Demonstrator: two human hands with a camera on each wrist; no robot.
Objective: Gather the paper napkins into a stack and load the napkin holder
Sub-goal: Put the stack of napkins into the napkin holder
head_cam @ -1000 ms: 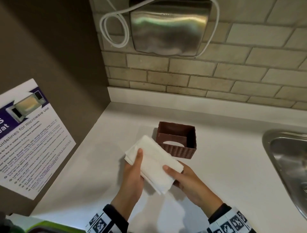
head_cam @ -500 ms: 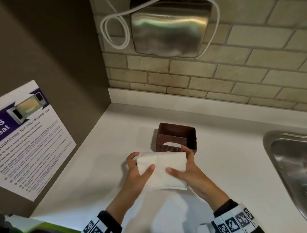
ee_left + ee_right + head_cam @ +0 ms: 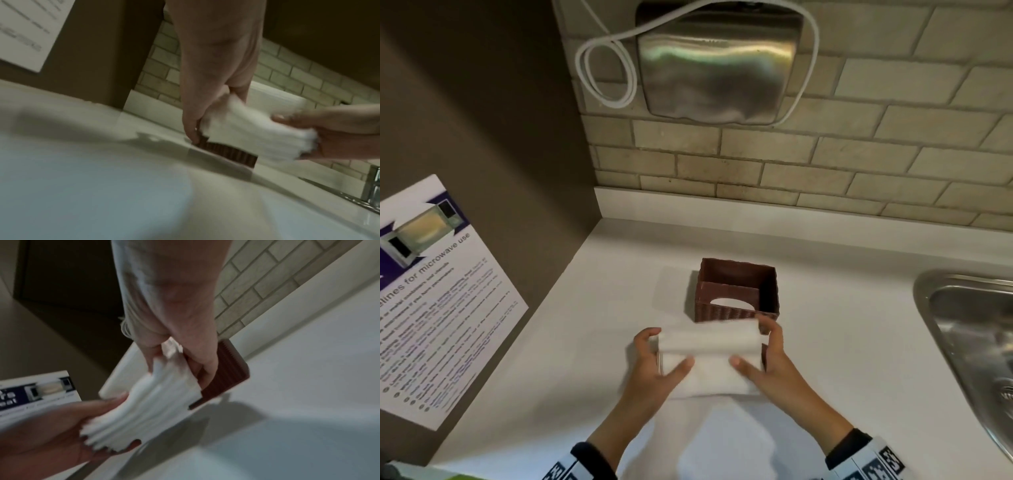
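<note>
Surface: white countertop (image 3: 842, 342), brown side panel to the left, steel sink (image 3: 969, 329) at right edge.
Holder: brown woven square napkin holder (image 3: 739, 291), top open, well apart from the sink.
Stack: white paper napkin stack (image 3: 710, 359) held above the counter, against the holder's near wall.
Left hand (image 3: 654, 370): grips the stack's left end, thumb on top.
Right hand (image 3: 774, 366): grips its right end.

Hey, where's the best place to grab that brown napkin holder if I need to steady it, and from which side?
Grip the holder by its two side walls, coming from above with one hand. It sits upright and open-topped, and its ribbed outer walls give purchase. The near wall is crowded by the napkin stack both hands are holding.
</note>
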